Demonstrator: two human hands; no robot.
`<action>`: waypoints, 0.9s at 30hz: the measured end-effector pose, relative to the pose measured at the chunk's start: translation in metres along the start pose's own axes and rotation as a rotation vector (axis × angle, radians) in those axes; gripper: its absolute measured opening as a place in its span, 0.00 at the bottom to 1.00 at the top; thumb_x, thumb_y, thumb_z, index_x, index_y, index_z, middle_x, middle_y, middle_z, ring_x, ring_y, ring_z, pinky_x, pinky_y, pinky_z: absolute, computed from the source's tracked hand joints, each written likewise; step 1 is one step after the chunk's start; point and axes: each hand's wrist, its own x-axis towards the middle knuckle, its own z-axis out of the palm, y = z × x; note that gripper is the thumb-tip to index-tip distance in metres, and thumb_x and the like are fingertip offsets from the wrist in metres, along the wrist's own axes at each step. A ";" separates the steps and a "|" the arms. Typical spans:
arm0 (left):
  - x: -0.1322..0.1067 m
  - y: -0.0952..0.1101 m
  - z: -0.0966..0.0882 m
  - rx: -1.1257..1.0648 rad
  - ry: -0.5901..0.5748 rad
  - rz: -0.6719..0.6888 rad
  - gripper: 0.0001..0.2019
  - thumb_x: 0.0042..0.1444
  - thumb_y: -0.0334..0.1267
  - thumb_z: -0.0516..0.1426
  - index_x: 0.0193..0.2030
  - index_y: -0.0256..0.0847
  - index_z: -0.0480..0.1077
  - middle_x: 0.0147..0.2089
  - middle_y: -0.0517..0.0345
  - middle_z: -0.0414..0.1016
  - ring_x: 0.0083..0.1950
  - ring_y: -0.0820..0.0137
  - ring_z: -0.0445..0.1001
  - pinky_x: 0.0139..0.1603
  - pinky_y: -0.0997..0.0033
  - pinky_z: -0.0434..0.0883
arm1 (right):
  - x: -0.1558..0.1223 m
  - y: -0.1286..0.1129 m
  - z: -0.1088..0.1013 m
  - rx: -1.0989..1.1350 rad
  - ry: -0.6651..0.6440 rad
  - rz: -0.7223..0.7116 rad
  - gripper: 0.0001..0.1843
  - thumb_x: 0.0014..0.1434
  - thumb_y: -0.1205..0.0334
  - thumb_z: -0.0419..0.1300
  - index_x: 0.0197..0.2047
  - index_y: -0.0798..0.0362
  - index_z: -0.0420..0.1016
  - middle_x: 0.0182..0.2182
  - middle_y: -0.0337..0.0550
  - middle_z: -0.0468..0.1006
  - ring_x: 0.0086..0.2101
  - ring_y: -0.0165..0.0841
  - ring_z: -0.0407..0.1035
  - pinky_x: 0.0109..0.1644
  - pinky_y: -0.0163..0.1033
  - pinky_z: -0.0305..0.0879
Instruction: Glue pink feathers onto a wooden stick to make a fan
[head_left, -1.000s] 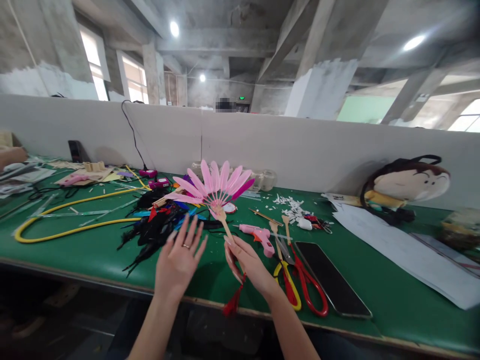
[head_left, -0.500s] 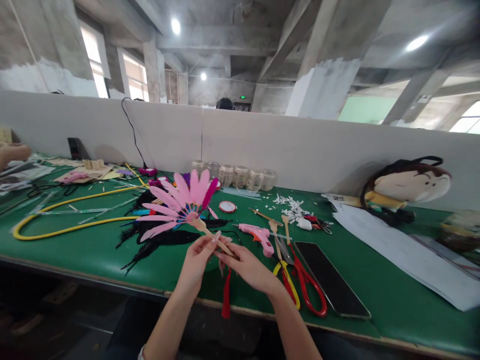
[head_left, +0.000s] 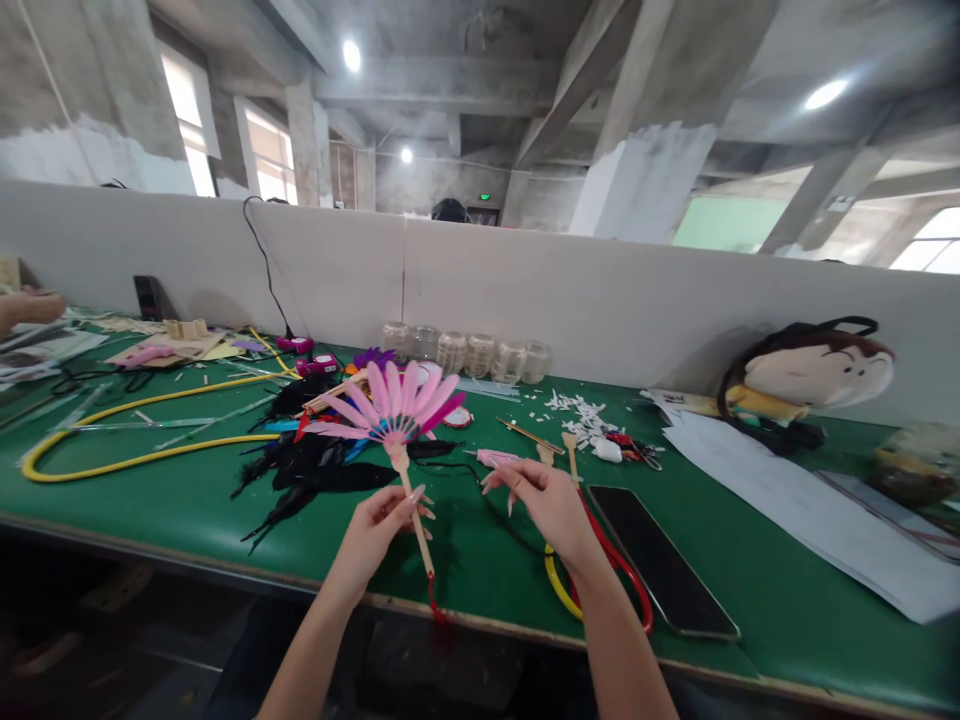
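Note:
A feather fan [head_left: 399, 412], pink with a magenta feather at its right edge, stands nearly upright in my left hand [head_left: 375, 530]. Thumb and fingers pinch its wooden handle, and a red tassel [head_left: 436, 608] hangs from the lower end. My right hand [head_left: 553, 508] holds nothing, its fingers bent and apart, above a pink glue gun [head_left: 495, 457] that it partly hides. Under the right wrist lie red-handled scissors [head_left: 634, 575] and a tool with a yellow handle [head_left: 559, 585]. Black feathers [head_left: 322, 480] spread on the green table behind the left hand.
A phone [head_left: 660, 560] lies right of the scissors. White paper sheets [head_left: 795, 510] and a plush doll bag [head_left: 810, 375] are farther right. Several clear jars [head_left: 480, 355] line the partition. White scraps [head_left: 585, 415], a yellow tube [head_left: 135, 473] and another person's hand [head_left: 34, 305] are also in view.
My right hand has let go of the fan handle and moved right, over the glue gun. The fan has turned from leaning left to nearly upright in my left hand.

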 end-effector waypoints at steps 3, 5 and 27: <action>-0.002 0.000 0.004 0.088 -0.114 -0.006 0.13 0.46 0.45 0.59 0.32 0.35 0.73 0.27 0.58 0.75 0.26 0.72 0.72 0.30 0.74 0.70 | 0.001 0.000 0.001 0.049 -0.012 0.032 0.22 0.54 0.45 0.51 0.30 0.53 0.77 0.30 0.43 0.78 0.21 0.26 0.63 0.22 0.32 0.56; -0.003 0.002 0.004 0.125 -0.137 0.004 0.13 0.48 0.44 0.58 0.33 0.35 0.72 0.27 0.57 0.75 0.26 0.72 0.72 0.30 0.74 0.69 | 0.001 0.000 0.002 0.097 -0.026 0.061 0.24 0.54 0.44 0.49 0.30 0.54 0.77 0.28 0.44 0.78 0.20 0.26 0.62 0.20 0.31 0.54; -0.006 0.008 0.044 0.441 0.193 0.319 0.17 0.46 0.44 0.59 0.39 0.41 0.60 0.40 0.57 0.67 0.41 0.69 0.68 0.38 0.72 0.64 | -0.009 -0.015 0.020 0.466 -0.324 0.137 0.26 0.56 0.41 0.45 0.39 0.49 0.77 0.37 0.44 0.77 0.39 0.34 0.70 0.44 0.41 0.65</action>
